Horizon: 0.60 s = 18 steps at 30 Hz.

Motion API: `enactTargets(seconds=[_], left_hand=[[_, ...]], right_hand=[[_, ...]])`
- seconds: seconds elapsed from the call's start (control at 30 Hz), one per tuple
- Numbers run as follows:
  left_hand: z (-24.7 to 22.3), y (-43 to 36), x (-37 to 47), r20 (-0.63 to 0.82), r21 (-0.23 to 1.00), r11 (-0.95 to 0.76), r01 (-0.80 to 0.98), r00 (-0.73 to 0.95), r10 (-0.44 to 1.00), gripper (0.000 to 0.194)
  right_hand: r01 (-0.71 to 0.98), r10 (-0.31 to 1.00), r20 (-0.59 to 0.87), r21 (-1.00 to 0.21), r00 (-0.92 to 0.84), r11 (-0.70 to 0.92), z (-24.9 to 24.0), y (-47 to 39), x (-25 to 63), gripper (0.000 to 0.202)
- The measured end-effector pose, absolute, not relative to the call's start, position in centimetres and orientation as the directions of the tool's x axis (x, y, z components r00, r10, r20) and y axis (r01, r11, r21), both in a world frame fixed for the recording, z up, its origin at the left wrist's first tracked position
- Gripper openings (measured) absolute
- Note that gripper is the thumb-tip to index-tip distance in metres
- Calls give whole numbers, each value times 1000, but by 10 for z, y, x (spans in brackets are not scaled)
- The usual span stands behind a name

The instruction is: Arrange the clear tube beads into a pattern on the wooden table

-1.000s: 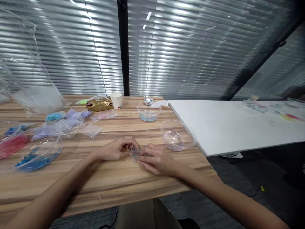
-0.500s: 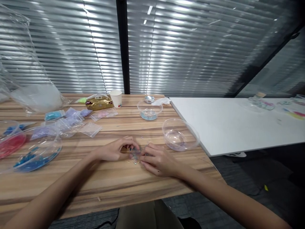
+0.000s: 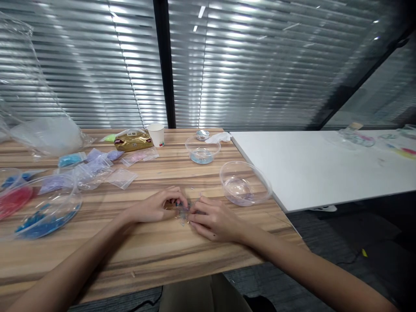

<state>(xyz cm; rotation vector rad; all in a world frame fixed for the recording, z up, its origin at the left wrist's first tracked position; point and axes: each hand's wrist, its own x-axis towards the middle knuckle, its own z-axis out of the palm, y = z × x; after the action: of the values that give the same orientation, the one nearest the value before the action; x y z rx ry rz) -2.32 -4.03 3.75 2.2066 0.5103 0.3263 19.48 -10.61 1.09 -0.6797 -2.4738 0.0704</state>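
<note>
A small loose pile of thin, tube-like clear and coloured pieces [image 3: 183, 213] lies on the wooden table between my two hands. My left hand [image 3: 159, 205] reaches in from the left, its fingers curled and the fingertips at the pile's far left edge. From the right comes my right hand [image 3: 212, 219], with thumb and fingers drawn together at the pile's right side. Both hands are closed; what is pinched in them, if anything, is too small to make out. A few stray pieces lie just beyond the fingers.
A clear bowl with purple bits [image 3: 245, 184] stands right of my hands, a bowl with light blue bits [image 3: 202, 151] behind. Leftward are a bowl of blue pieces [image 3: 48, 208], zip bags [image 3: 94, 169], a gold packet [image 3: 133, 141] and a paper cup [image 3: 156, 135]. A white table [image 3: 308, 169] adjoins.
Both hands stay around the pile with only slight finger shifts. The right fingertips sit slightly nearer the left hand. The whole view has moved a little.
</note>
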Motion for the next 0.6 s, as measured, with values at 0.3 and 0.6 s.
enactTargets(seconds=[0.3, 0.6], left_hand=[[37, -39, -26, 44, 762, -593, 258, 894, 445, 12], [38, -38, -27, 30, 770, -587, 251, 904, 425, 14]], right_hand=[[482, 512, 432, -185, -743, 856, 10, -107, 195, 20], [490, 517, 418, -180, -747, 853, 13, -107, 195, 20]])
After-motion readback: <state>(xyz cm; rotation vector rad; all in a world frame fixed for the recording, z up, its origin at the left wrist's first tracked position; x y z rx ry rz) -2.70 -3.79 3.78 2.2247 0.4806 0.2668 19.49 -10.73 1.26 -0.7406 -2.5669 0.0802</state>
